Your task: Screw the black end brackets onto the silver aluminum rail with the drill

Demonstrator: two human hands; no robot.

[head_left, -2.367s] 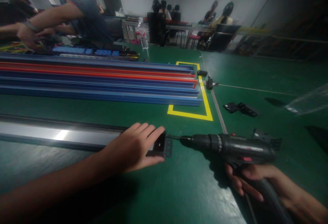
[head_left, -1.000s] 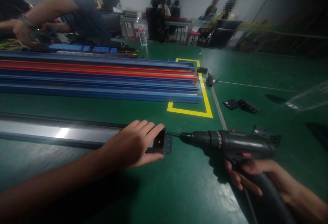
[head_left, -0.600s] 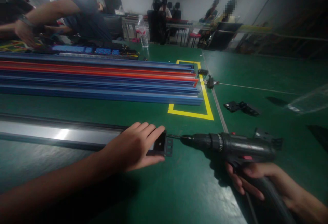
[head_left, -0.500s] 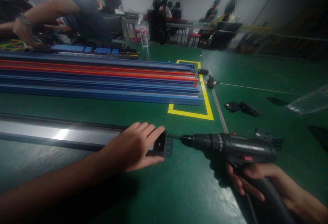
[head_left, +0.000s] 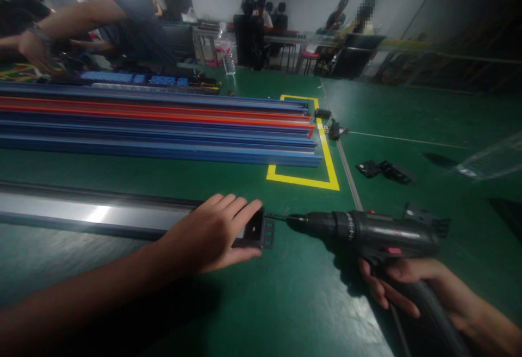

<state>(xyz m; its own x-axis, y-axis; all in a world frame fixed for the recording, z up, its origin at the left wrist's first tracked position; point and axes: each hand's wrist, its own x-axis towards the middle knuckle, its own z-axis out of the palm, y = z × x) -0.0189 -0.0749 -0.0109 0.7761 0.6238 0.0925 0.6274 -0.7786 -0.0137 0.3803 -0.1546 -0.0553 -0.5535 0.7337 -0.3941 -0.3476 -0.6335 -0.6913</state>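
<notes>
My left hand (head_left: pixel 216 232) is wrapped over the right end of a long metal profile (head_left: pixel 134 213) with dark edges and a shiny face, lying on the green table. A black end cap (head_left: pixel 267 233) with small openings sits at that end, just past my fingertips. In my right hand (head_left: pixel 411 286) is a black cordless drill (head_left: pixel 379 232), held by its grip and pointing left. Its long thin bit (head_left: pixel 285 217) reaches the upper part of the end cap. Whether a screw is at the tip is too small to tell.
Blue and red long profiles (head_left: pixel 204 142) lie behind, ending inside a yellow tape outline (head_left: pixel 302 184). Small black parts (head_left: pixel 383 171) are scattered to the right, near a clear plastic bottle (head_left: pixel 493 158). Another bottle (head_left: pixel 228 55) stands farther back. A co-worker's arm (head_left: pixel 73 17) reaches in at upper left.
</notes>
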